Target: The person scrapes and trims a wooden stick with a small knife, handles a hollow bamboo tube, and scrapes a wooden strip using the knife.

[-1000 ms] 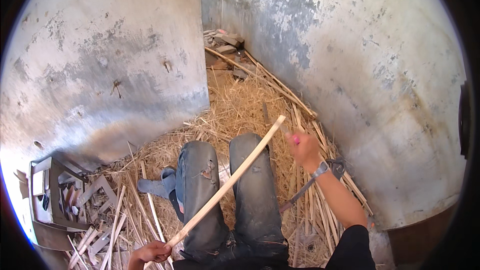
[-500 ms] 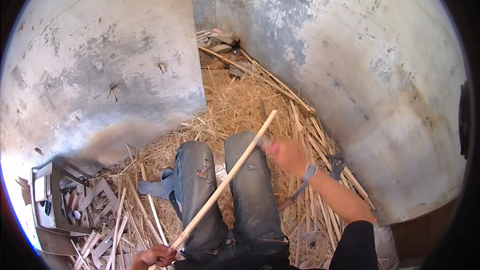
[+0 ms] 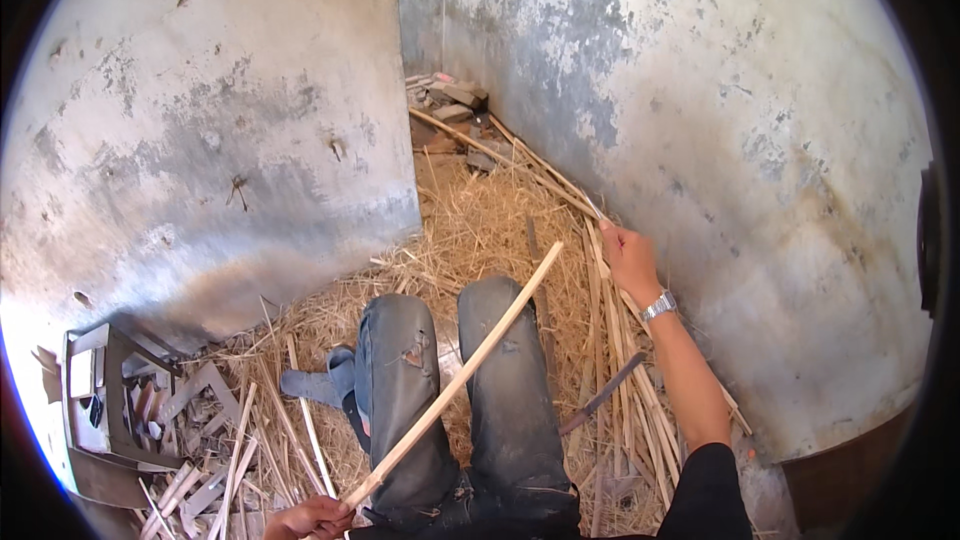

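Observation:
A long, pale wooden strip [image 3: 462,372] lies slantwise across my lap, its far end raised beyond my right knee. My left hand [image 3: 312,518] is closed around its near end, low at the picture's edge. Off to the right, my right hand [image 3: 628,258] is closed, with a metal watch [image 3: 659,305] on the wrist. A thin, light tip pokes out past its fingers; what it belongs to is too small to make out. That hand is apart from the strip and above the sticks along the wall. Below it lies a dark, narrow, flat blade-like piece [image 3: 608,392].
Long wooden sticks [image 3: 612,380] lie along the right wall [image 3: 760,190]. Shavings [image 3: 480,210] cover the floor around my knees. On the left stands a broken wooden frame [image 3: 120,400] beside scrap pieces. Rubble [image 3: 455,100] sits in the far corner.
My right hand has swung away from the strip, to the right and farther from me. My left hand still holds the strip in nearly the same place. The view has shifted slightly.

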Action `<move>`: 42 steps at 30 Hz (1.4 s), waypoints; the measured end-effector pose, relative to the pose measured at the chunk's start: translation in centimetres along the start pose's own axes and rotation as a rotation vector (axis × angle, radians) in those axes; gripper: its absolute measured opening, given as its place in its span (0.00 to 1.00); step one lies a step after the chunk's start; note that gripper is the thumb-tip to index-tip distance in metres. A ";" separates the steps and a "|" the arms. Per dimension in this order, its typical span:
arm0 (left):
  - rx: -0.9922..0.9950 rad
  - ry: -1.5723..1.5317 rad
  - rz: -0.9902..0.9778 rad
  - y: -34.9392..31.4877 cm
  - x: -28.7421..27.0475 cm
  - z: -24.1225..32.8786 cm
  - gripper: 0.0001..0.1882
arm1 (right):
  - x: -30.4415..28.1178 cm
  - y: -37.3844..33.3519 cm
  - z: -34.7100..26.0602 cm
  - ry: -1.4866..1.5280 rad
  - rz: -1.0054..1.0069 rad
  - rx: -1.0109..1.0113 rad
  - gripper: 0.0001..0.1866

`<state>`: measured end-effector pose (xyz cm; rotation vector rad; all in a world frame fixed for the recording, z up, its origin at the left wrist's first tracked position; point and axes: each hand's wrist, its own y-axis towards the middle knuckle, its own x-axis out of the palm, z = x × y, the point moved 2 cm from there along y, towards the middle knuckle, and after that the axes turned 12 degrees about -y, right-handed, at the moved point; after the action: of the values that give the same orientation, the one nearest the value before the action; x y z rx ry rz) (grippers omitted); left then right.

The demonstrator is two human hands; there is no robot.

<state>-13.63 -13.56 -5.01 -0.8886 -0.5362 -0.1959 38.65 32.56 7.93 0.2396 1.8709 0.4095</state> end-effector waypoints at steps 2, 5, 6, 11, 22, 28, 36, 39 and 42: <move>-0.057 -0.129 0.038 0.2 0.3 -0.4 0.13 | -2.2 -2.2 -3.4 0.095 -0.008 -0.027 0.32; -0.250 -0.119 -0.211 1.5 3.8 2.8 0.25 | -1.8 -3.9 -4.3 0.237 0.014 -0.055 0.23; -0.226 -0.093 -0.211 1.7 4.4 3.0 0.25 | -1.2 -4.0 -4.5 0.293 0.032 -0.073 0.18; -0.188 -0.068 -0.229 4.5 7.6 4.3 0.25 | 1.1 -4.2 -4.0 0.317 0.096 -0.027 0.10; -0.288 -0.242 -0.316 6.6 8.9 3.3 0.26 | 2.3 -5.6 -4.1 0.145 0.034 -0.096 0.18; -0.505 -0.742 -0.616 7.9 7.4 0.8 0.26 | 1.6 -11.6 -11.5 0.277 -0.114 -0.631 0.20; -0.566 -0.853 -0.694 7.9 7.9 1.7 0.26 | 2.7 -4.8 -6.3 0.168 0.106 -0.235 0.21; -0.513 -0.759 -0.619 7.3 7.9 1.6 0.28 | 2.1 -10.2 -11.7 0.277 -0.113 -0.517 0.18; -0.433 -0.628 -0.492 7.4 8.5 1.9 0.29 | 1.2 -11.7 -13.7 0.366 -0.195 -0.703 0.16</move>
<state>-4.28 -7.01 -4.65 -1.2335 -1.3348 -0.4993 25.72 20.05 6.27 -0.5170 1.9512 0.9890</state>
